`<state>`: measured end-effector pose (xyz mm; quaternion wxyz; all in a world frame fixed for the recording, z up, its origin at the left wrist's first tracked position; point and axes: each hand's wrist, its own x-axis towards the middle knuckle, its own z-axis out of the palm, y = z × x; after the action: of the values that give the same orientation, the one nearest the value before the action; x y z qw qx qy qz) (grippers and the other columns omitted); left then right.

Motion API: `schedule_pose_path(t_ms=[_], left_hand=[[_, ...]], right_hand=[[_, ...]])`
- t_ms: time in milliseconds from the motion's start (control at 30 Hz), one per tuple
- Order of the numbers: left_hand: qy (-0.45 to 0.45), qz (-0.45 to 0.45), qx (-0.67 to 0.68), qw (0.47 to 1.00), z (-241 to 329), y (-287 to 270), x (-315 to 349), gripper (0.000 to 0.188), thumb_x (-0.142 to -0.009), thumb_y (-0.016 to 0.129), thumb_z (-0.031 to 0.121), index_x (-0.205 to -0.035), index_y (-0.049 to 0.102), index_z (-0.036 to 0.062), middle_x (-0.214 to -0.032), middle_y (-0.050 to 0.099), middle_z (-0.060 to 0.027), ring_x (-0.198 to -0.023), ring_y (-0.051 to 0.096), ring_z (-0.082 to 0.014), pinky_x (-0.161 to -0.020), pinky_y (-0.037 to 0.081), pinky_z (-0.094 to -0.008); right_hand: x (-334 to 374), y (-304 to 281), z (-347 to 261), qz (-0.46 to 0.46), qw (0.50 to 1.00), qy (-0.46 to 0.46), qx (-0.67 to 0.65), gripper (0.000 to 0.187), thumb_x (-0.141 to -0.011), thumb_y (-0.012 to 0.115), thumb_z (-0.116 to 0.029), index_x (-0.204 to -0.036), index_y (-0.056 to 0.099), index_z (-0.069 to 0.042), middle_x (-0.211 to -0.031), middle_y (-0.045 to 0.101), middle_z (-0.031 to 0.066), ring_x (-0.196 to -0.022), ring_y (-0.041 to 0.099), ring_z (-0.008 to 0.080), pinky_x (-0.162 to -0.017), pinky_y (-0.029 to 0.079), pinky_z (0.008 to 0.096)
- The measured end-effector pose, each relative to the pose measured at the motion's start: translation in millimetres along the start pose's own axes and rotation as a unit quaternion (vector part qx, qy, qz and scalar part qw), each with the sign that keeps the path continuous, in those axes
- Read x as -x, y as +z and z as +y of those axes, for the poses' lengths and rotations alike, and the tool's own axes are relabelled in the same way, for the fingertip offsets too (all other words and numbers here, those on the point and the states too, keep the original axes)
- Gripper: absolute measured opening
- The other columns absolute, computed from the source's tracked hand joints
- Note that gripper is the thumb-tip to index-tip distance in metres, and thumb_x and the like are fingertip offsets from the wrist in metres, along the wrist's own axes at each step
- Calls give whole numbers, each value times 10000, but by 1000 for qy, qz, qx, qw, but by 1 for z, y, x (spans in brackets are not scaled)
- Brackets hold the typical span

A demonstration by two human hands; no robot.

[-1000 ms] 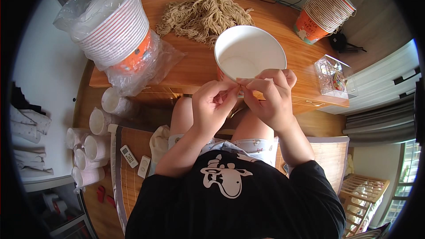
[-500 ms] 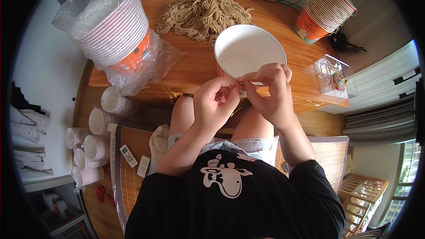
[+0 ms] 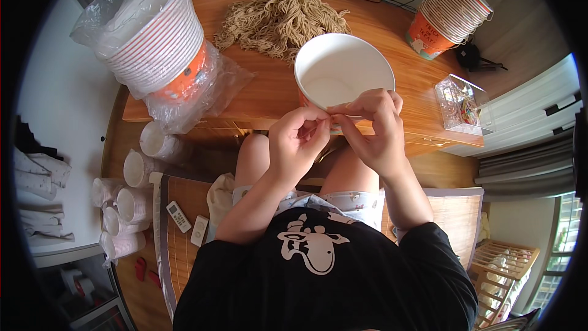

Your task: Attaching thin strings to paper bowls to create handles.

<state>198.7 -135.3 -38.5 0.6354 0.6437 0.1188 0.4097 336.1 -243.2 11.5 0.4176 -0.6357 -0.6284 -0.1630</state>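
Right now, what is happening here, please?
A person seated at a wooden table holds the left hand and right hand pinched close together at the near side of a white-lined bucket. Whatever they pinch is too small to make out. Beige cords lie piled beyond; a bagged bucket stack stands left, an unbagged bucket stack right.

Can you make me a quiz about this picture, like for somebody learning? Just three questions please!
1. What lies heaped on the desk: A) beige cords, B) towels, or C) paper?
2. True or false: the bucket stack in clear plastic stands at the desk's right end.
3. Where do the fingertips of the left hand and right hand come together?

Key: 1. A. 2. False, left end. 3. By the near side of the single open bucket.
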Motion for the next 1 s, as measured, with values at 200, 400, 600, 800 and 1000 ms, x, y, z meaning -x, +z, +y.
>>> schedule_pose_path(t_ms=[200,400,600,800,1000], left_hand=[[-6,13,-6,1000,-5,1,1,49,-930,701,-11,-956,660,-20,-773,675,4,-664,557,2,-579,417,-157],[13,8,-2,1000,-8,1,1,44,-940,687,-12,-972,658,-22,-801,685,-10,-686,579,-5,-591,431,-158],[88,14,-24,996,-16,-6,-3,120,-946,655,-18,-1065,673,-11,-874,724,-69,-772,701,-109,-649,525,-220],[241,-44,-163,956,-16,-12,-20,347,-815,737,-34,-1144,723,74,-912,754,-108,-773,741,-229,-644,579,-303],[265,-39,-200,942,-18,-9,-26,323,-798,784,11,-1102,740,110,-847,747,-67,-715,728,-218,-594,566,-308]], right_hand=[[3,0,-1,25,998,-12,55,383,-775,804,16,-1062,587,-115,-944,769,-30,-909,642,146,-905,341,329],[9,6,0,58,997,12,39,372,-775,848,-82,-1049,604,-140,-915,718,-74,-892,621,150,-862,352,355],[15,3,-9,37,998,46,-4,378,-785,796,65,-1069,584,-68,-959,741,5,-989,565,166,-927,409,282],[16,6,-11,63,997,39,18,368,-762,845,-60,-1029,600,-130,-910,728,-67,-878,624,146,-858,351,340],[23,10,-15,102,990,-27,97,419,-739,857,-55,-1072,617,-141,-914,720,-91,-860,600,139,-829,344,336]])
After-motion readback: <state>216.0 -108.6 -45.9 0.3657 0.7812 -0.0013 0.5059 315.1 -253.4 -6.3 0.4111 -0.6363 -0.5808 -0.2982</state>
